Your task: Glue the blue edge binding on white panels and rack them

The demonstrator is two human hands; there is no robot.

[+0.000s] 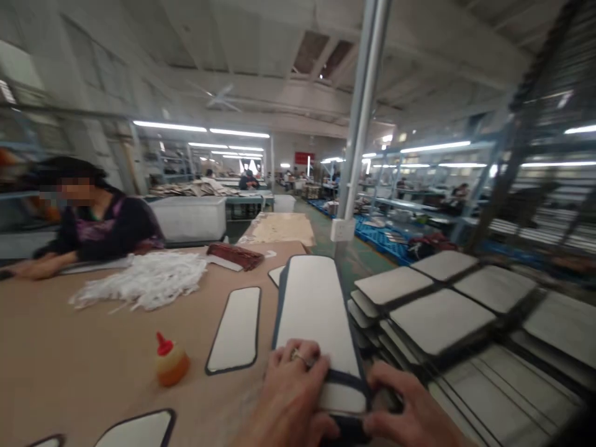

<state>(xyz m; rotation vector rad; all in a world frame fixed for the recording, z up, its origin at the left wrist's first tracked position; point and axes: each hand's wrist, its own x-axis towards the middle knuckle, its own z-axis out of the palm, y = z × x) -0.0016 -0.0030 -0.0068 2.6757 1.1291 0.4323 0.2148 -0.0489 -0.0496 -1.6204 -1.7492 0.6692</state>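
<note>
A long white panel with a dark edge point(311, 298) lies on top of a stack at the table's right side. Across its near end runs a dark strip, with a short white piece point(343, 398) in front of it. My left hand point(295, 385), a ring on one finger, is closed over the panel's near left part, fingers bent on top and thumb low at the near end. My right hand point(403, 403) curls at the near right corner, finger and thumb closed about the dark edge. What lies between these fingers is blurred and partly hidden.
On the brown table point(112, 341) are a single panel point(235, 329), a red-capped glue bottle point(171, 360), white strips point(144, 279) and a dark red bundle point(235, 256). Stacked panels point(442, 320) stand at right, beyond a metal post point(361, 112). A co-worker point(97, 217) sits at left.
</note>
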